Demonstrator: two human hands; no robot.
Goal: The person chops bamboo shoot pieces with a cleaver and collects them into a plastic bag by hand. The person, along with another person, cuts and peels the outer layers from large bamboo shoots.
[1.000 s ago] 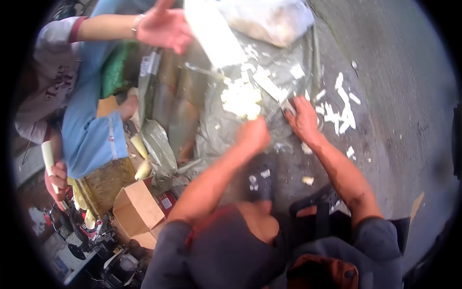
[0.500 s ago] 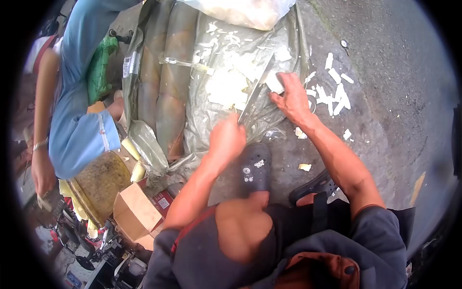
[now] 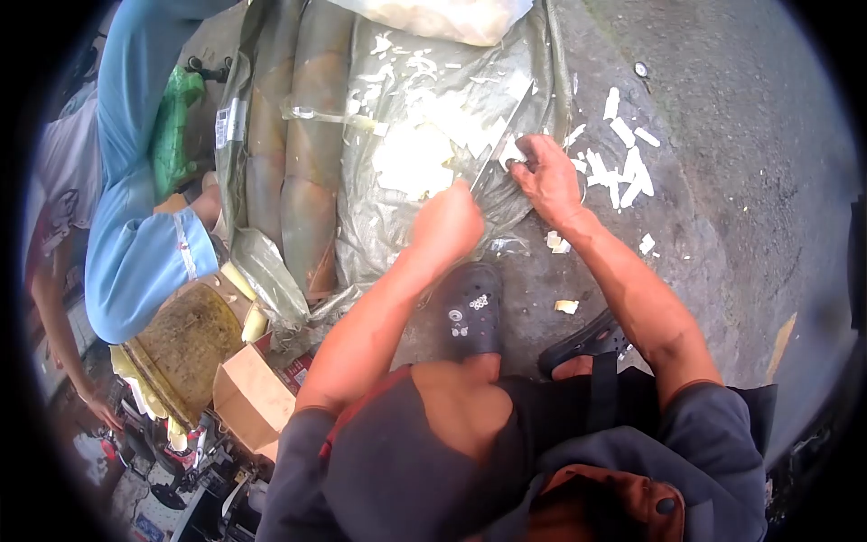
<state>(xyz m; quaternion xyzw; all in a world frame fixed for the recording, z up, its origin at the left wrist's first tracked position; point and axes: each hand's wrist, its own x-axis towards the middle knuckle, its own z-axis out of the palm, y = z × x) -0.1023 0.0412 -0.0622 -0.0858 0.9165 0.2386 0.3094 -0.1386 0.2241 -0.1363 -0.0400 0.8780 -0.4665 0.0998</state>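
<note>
Knife (image 3: 506, 134) gripped in left hand (image 3: 449, 219), white piece (image 3: 511, 152) pinched in right hand (image 3: 547, 177), over crumpled plastic sheet (image 3: 368, 242) on grey ground (image 3: 713, 208).

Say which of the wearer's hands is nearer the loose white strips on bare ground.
Right. The right hand is just beside the white strips, on their left in the picture, holding a white piece; the left hand, on the knife, is farther left.

A long, straight knife (image 3: 503, 136) slants just beside a small white piece (image 3: 512, 153).
</note>
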